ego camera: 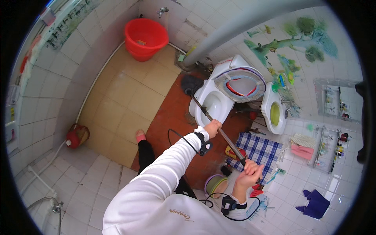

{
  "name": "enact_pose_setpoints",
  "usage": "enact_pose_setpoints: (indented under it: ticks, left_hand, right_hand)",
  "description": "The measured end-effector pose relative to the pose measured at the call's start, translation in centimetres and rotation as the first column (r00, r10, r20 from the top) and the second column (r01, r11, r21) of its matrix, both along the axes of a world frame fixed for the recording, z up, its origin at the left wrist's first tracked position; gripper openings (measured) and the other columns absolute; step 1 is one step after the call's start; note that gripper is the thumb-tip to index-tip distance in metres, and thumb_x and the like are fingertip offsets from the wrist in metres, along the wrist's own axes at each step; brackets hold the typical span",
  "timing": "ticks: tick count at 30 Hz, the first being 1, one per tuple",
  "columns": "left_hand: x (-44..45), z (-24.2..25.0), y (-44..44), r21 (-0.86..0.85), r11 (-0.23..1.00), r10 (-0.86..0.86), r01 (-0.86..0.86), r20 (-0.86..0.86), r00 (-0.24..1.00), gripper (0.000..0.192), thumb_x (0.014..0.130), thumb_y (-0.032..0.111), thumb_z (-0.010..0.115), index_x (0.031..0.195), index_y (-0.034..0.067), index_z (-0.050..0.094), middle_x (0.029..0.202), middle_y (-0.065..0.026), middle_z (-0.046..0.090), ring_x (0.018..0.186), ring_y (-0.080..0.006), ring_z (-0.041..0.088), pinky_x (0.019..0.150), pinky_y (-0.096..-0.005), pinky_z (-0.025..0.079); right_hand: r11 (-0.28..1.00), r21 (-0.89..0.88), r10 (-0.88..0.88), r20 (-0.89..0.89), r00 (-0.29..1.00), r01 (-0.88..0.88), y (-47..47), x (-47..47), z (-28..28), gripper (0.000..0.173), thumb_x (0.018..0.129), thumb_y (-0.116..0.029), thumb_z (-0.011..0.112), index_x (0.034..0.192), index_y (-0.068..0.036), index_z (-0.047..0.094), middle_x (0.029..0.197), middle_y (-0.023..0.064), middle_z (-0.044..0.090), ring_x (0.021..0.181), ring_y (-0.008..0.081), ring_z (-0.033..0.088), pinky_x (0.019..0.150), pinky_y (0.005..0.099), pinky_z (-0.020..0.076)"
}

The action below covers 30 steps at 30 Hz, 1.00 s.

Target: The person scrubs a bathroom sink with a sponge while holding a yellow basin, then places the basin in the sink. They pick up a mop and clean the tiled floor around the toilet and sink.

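A long-handled mop with a dark grey fluffy head (189, 83) runs diagonally across the view. Partway along its brown metal pole (228, 138), my left hand (212, 128) is closed around the shaft. My right hand (249, 173) grips the pole nearer its upper end. The mop head is beside the white toilet (216, 101), at its left, over the red-brown floor; whether it presses on the floor cannot be told. The toilet's lid and padded seat cover (246, 85) are raised. The pole passes above the toilet's near left side.
A red bucket (144, 39) stands in the far corner under a tap (162, 11). Right of the toilet is a washbasin (273, 113) holding a green bowl. Stacked basins (216, 185) and a checked cloth (260, 149) are near my right hand. A red thermos-like container (77, 136) sits left.
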<state>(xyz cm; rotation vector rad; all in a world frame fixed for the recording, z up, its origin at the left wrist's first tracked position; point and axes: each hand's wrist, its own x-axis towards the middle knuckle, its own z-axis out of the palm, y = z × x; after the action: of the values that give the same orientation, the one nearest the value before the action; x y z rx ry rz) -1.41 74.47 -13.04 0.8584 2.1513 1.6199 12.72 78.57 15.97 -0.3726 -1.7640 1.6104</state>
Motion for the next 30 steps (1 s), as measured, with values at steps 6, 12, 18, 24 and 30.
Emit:
enact_pose_setpoints:
  ticks: [6,12,18,24,30]
  left_hand:
    - [-0.8,2.1,-5.3,-0.24,0.966,-0.114,0.094,-0.067,0.991,0.021,0.079,0.007,0.069,0.097,0.008,0.059,0.105,-0.0099,0.059,0.108,-0.0333,0.053,0.09,-0.0415,0.047]
    - [-3.3,1.3,-14.9,-0.418,0.901,-0.157,0.115,-0.068,0.985,0.019,0.085,0.017,0.066,0.101,0.011,0.059,0.105,-0.0074,0.06,0.107,-0.031,0.057,0.086,-0.0424,0.051]
    - [-9.9,-2.7,-28.9,-0.597,0.8,-0.155,0.06,-0.109,0.982,0.022,0.081,0.008,0.063,0.102,0.01,0.06,0.103,-0.0108,0.06,0.102,-0.0334,0.057,0.09,-0.0412,0.048]
    - [-11.3,-3.1,-40.1,-0.473,0.787,0.306,-0.396,-0.258,0.916,0.018,0.082,0.0,0.054,0.099,0.003,0.056,0.107,-0.0167,0.056,0.113,-0.0372,0.049,0.095,-0.0414,0.044]
    - [-5.4,-0.4,-41.7,-0.35,0.651,0.639,-0.673,-0.225,0.735,0.025,0.082,-0.006,0.05,0.103,0.008,0.049,0.115,-0.0164,0.052,0.128,-0.0411,0.04,0.097,-0.0448,0.044]
  right_hand:
    - [0.981,-0.184,-0.077,-0.06,0.995,0.065,0.7,1.0,-1.4,0.053,0.104,-0.032,0.031,0.054,-0.016,0.028,0.047,0.0001,0.027,0.049,0.0157,0.029,0.067,0.0362,0.0414]
    - [0.924,-0.362,0.107,-0.072,0.992,-0.126,-2.3,-0.5,-4.5,0.051,0.104,-0.03,0.033,0.055,-0.017,0.028,0.05,-0.0008,0.028,0.054,0.0151,0.03,0.074,0.0347,0.0394]
    - [0.8,-0.332,0.513,-0.058,0.857,-0.501,-12.3,-4.4,-9.7,0.024,0.091,-0.009,0.048,0.068,-0.003,0.054,0.074,0.0089,0.054,0.077,0.0197,0.052,0.101,0.046,0.0394]
    - [0.617,-0.054,0.783,0.135,0.607,-0.785,-20.3,-11.6,-9.8,0.033,0.097,-0.013,0.051,0.066,-0.004,0.045,0.069,0.0041,0.047,0.074,0.0178,0.049,0.094,0.04,0.0387]
    - [0.294,0.065,0.944,0.138,0.3,-0.954,-21.4,-14.5,-5.8,0.025,0.076,0.005,0.064,0.06,-0.001,0.046,0.061,0.0052,0.051,0.063,0.021,0.053,0.084,0.0417,0.0473]
